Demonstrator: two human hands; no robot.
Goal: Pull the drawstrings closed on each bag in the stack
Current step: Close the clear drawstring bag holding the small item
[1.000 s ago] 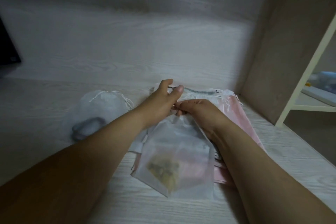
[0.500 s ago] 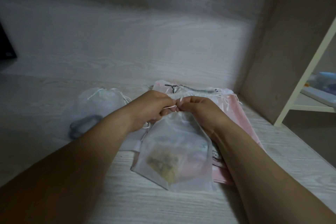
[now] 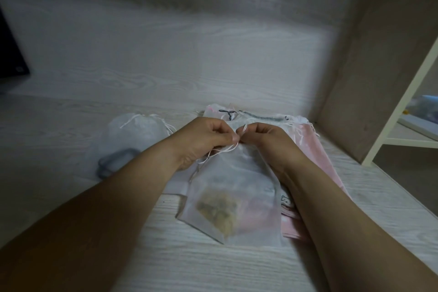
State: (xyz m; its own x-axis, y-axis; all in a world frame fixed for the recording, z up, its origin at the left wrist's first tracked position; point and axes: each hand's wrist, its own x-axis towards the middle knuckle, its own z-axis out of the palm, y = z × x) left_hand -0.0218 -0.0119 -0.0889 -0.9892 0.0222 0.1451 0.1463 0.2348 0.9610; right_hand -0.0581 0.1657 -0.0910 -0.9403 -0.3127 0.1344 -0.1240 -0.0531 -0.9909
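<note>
Left grip: the left grip [image 3: 206, 140] was curled closed, its thumb and forefinger pinching the white drawstring [image 3: 227, 149] at the mouth of the top bag [image 3: 237, 180].
Right grip: the right grip [image 3: 270, 140] was also curled, nearly touching the left one, and pinched the same drawstring where a small loop stood up between the two.
Drawstring: loose ends trailed below the left grip and across the bag's upper left corner.
Top bag: a translucent white pouch, it lay flat just nearer the person than both grips, its neck gathered in between them.
Contents: a brownish clump [image 3: 218, 211] showed through the fabric in the lower left part of the bag (what it was could not be told).
Stack: the pink bags of the stack [image 3: 310, 147] lay under the top bag, reaching out to the right of the right grip and beyond both grips, where a dark cord [image 3: 228, 112] was tied in a bow.
Other bag: a white bag [image 3: 135, 135] lay apart to the left of the left grip, with a grey item [image 3: 116, 163] inside.
Worktop: the pale wood-grain worktop [image 3: 213, 268] carried all of it.
Surroundings: a side panel [image 3: 379, 54] rose to the right of the right grip, with a white shelf frame [image 3: 403, 102] beyond it.
</note>
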